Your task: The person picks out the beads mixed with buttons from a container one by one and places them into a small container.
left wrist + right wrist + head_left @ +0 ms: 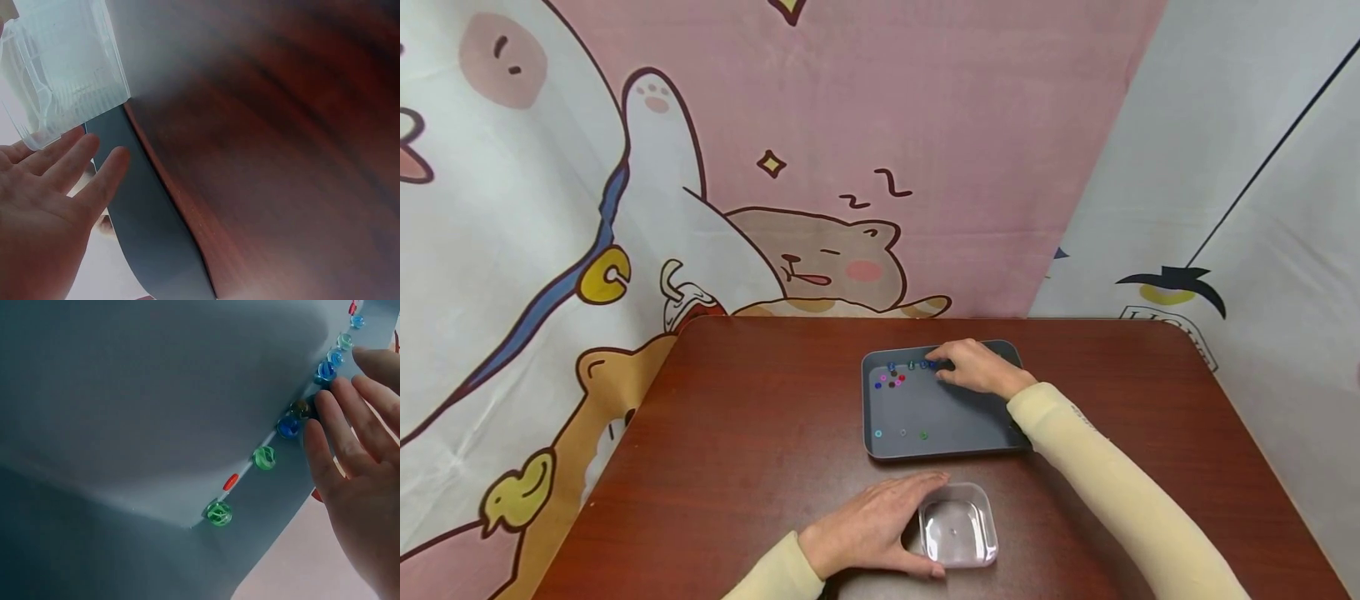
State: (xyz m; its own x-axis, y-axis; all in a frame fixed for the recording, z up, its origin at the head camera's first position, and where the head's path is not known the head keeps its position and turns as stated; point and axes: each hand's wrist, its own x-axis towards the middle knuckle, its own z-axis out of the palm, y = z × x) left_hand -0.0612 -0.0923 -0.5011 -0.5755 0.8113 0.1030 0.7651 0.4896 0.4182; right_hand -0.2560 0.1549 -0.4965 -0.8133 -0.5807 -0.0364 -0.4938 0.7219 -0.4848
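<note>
Reddish-brown tabletop point(760, 408): my right hand point(977, 367), fingers extended, is beside marbles point(289, 426) at the gray tray point(962, 429)'s far wall; only that wrist sees two green-swirled ones point(264, 458). Nearer, my left hand point(872, 521) spreads wide against a clear container point(958, 533).

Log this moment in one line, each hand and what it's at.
left hand: at clear container | right hand: by marbles along far side of gray tray | clear container: outside gray tray

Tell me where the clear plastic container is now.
In the head view, the clear plastic container sits on the table, low and slightly right of center, with the left hand at its left side and the gray tray beyond it.
</note>
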